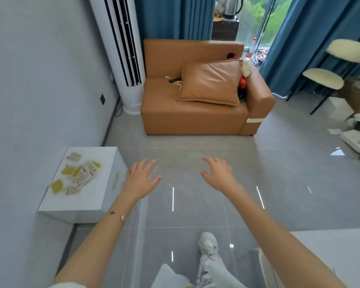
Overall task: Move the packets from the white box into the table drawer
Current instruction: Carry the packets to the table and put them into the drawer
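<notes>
Grey-tiled room, orange sofa behind; yellow and beige packets lie scattered on the low white worktop by the wall. The left hand and right hand hover spread, empty. The packets look light and limp: pinch them by an edge.

Both hands reached out over the shiny gray floor, the left hand and the right hand apart, fingers spread and holding nothing. Yellow and pale packets lay in a loose heap on top of a small white table by the wall, near the left hand. Farther off stood an orange sofa with a cushion on it.
</notes>
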Motion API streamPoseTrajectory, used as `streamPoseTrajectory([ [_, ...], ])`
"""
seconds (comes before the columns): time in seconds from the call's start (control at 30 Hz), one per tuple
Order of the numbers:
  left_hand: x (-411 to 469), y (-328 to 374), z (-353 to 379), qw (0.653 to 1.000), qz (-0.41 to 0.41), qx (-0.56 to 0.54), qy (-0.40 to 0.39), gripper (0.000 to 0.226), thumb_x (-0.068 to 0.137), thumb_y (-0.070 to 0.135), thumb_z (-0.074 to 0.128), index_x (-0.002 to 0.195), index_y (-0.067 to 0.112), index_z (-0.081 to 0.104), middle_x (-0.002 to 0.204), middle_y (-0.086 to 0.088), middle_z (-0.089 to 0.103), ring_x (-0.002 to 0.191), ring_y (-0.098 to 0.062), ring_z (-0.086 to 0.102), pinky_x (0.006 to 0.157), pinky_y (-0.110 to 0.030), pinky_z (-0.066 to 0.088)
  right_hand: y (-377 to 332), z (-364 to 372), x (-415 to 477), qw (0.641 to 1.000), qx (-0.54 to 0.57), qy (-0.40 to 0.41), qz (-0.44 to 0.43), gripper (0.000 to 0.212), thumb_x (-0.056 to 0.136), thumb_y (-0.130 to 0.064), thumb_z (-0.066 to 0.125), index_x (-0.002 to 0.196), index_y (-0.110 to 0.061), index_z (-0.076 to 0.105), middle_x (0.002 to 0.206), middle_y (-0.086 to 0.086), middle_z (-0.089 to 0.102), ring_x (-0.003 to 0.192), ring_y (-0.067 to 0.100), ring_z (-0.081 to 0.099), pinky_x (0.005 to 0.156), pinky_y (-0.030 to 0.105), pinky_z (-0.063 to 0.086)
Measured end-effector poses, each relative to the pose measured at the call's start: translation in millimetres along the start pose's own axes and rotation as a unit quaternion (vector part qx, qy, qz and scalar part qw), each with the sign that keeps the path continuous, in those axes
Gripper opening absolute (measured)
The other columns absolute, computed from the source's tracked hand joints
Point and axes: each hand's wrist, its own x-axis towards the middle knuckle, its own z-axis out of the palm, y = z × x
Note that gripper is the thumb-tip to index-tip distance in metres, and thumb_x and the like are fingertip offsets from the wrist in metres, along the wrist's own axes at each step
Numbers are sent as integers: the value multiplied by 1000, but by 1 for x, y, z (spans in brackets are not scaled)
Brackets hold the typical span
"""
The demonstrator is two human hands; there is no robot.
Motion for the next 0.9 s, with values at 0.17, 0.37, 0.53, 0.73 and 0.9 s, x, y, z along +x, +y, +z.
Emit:
streamPoseTrajectory([
  [0.17, 36, -26, 3, 997, -80, -17, 6, 63, 93, 55, 43, 149, 31, 26, 155, -5, 25, 142, -27, 21, 112, -43, 22, -7, -4, 71, 999, -7, -23, -47, 55, 94, -37, 50, 145, -24, 35, 142, 5, 45, 134, 28, 34, 105, 39, 31],
  [0.37, 90, -27, 4, 984, -160, -67, 34, 62, 93, 52, 46, 148, 29, 29, 154, -5, 26, 141, -27, 22, 111, -44, 24, -6, -14, 165, 986, -31, -85, -143, 59, 91, -29, 55, 145, -25, 34, 142, 3, 44, 134, 27, 33, 107, 38, 29],
  [0.53, 95, -38, 14, 960, -258, -95, 48, 61, 93, 53, 45, 148, 30, 29, 154, -4, 27, 140, -26, 24, 110, -43, 24, -18, -16, 228, 963, -73, -157, -205, 60, 91, -29, 55, 146, -27, 33, 146, 2, 40, 137, 27, 30, 109, 39, 28],
  [0.73, 67, -69, 26, 909, -387, -138, 60, 61, 94, 52, 46, 148, 29, 29, 155, -5, 26, 140, -27, 23, 112, -43, 24, -79, 3, 290, 934, -87, -207, -277, 60, 89, -27, 57, 145, -27, 35, 147, 2, 40, 137, 28, 30, 109, 40, 29],
  [0.9, 59, -122, 36, 856, -475, -184, 88, 62, 92, 52, 49, 147, 29, 32, 156, -4, 26, 142, -27, 23, 115, -44, 22, -162, 43, 328, 901, -81, -235, -355, 60, 87, -26, 59, 143, -25, 39, 146, 4, 42, 135, 28, 33, 111, 39, 30],
])
